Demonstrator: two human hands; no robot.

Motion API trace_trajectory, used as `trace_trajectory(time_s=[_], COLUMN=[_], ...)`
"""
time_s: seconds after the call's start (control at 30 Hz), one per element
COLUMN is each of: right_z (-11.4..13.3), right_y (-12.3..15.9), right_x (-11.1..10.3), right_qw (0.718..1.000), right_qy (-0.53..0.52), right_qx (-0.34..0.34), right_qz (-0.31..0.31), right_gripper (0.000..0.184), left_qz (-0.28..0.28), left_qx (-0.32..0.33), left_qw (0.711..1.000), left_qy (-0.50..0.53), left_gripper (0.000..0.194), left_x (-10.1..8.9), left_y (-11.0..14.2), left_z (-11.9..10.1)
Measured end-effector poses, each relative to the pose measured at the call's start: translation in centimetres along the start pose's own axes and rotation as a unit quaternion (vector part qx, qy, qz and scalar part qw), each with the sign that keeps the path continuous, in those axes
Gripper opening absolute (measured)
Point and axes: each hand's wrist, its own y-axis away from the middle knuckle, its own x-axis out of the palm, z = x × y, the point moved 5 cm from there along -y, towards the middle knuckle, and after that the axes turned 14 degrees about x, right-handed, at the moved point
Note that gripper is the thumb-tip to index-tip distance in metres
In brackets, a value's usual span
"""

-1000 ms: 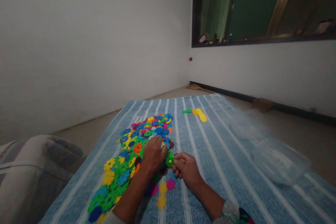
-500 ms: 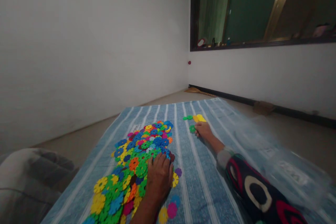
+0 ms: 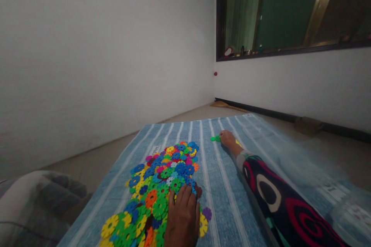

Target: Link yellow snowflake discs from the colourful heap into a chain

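My left hand (image 3: pixel 183 214) rests palm down on a heap of colourful plastic flower-shaped discs (image 3: pixel 159 205), fingers stretched out and lying over the pieces at the heap's right side. Farther off, my right hand (image 3: pixel 228 139) is low over the cloth with its fingers pinched together, at the right end of a few green discs (image 3: pixel 215 138). The disc between those fingers is mostly hidden by the hand. Part of a yellow piece (image 3: pixel 238 142) peeks out beside the right wrist. A purple disc (image 3: pixel 206 214) and a yellow disc (image 3: pixel 203 226) lie right of my left hand.
A blue-and-white striped cloth (image 3: pixel 223 185) covers the surface. Along its right side stands a clear plastic container (image 3: pixel 352 208), blurred. Grey fabric (image 3: pixel 43 200) is at lower left. A broom (image 3: pixel 227 105) and a brown box (image 3: pixel 307 124) lie on the floor by the wall.
My right hand has moved slightly away from me with a green disc, up to the other green pieces, and now covers most of the yellow ones. The left hand stays on the heap; the view has shifted.
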Motion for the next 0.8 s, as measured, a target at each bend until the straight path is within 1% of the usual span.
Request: trace_trajectory(time_s=[0.13,0.57,0.8], right_z=[0.04,0.14,0.24], right_y=[-0.49,-1.08,-0.98], right_x=[0.43,0.82,0.36], right_qw=[0.999,0.987,0.982], right_qy=[0.048,0.158,0.184], right_qx=[-0.004,-0.019,-0.031], right_qz=[-0.004,-0.002,-0.005], right_gripper=[0.029,0.031,0.031], left_qz=[0.0,0.041,0.018], left_qx=[-0.004,0.008,-0.003], left_qw=[1.0,0.999,1.0], left_qy=[0.002,0.008,0.023], left_gripper=[0.031,0.034,0.033], left_x=[0.13,0.65,0.53], left_y=[0.01,0.21,-0.23], left_z=[-0.13,-0.34,-0.53])
